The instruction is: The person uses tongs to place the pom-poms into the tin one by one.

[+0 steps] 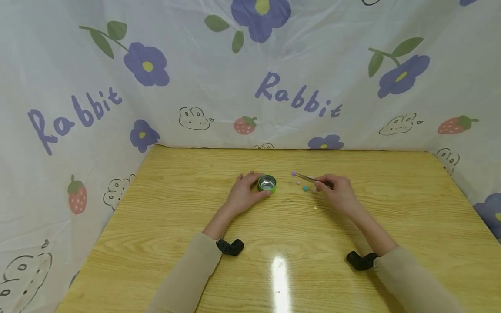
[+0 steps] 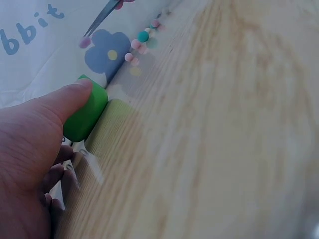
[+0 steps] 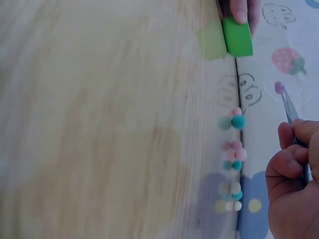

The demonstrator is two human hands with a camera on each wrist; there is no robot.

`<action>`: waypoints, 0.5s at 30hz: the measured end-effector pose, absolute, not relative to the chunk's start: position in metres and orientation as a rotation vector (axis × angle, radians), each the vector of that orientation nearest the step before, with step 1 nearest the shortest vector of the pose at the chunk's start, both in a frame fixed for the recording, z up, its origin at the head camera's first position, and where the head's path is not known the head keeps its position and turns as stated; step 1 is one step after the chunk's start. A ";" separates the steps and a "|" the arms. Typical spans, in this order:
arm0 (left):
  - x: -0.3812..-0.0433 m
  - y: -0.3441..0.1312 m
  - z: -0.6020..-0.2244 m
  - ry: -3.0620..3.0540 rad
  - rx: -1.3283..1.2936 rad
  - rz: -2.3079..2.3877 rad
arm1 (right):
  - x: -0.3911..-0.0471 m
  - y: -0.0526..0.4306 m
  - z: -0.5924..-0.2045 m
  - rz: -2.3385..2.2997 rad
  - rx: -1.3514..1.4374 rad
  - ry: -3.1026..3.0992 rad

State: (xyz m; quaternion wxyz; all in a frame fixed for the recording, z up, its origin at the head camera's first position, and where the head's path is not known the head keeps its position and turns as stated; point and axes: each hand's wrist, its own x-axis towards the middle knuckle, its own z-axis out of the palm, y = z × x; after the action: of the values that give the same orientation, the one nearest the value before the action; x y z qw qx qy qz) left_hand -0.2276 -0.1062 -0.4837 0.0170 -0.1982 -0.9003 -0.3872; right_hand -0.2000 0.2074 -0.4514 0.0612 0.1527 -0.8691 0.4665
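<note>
My left hand (image 1: 243, 194) holds a small round green tin (image 1: 273, 189) on the table, thumb on its near side. Seen from above, the tin is open, with a silvery inside. To the right of it, my right hand (image 1: 339, 191) pinches metal tweezers (image 1: 306, 178). At their tips a small purple pom-pom (image 1: 293, 174) is held up off the table, a little way from the tin. In the right wrist view, pink, teal and white pom-poms lie on the table, among them a teal one (image 3: 238, 122); the hand is above table level.
The wooden table (image 1: 297, 230) is glossy and carries a bright reflection near the front. A printed white cloth (image 1: 219, 82) hangs behind it and at the sides. A black device (image 1: 232, 247) sits at the left wrist, another device (image 1: 361, 261) at the right.
</note>
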 end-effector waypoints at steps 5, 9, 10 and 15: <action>-0.227 -0.106 -0.483 -2.808 -0.612 -1.189 | -0.202 0.188 -0.452 1.462 0.509 -2.620; -0.228 -0.106 -0.484 -2.807 -0.619 -1.169 | -0.203 0.173 -0.453 1.465 0.555 -2.629; -0.228 -0.105 -0.484 -2.807 -0.620 -1.167 | -0.204 0.169 -0.453 1.456 0.566 -2.634; -0.228 -0.105 -0.484 -2.811 -0.610 -1.160 | -0.204 0.157 -0.454 1.454 0.601 -2.640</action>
State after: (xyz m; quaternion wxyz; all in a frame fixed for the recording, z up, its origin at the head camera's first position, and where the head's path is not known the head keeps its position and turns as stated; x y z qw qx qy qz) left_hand -0.2282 -0.1054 -0.4843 0.0201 -0.1967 -0.9061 -0.3740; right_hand -0.2037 0.1566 -0.4540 0.0343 0.1954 -0.8586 0.4727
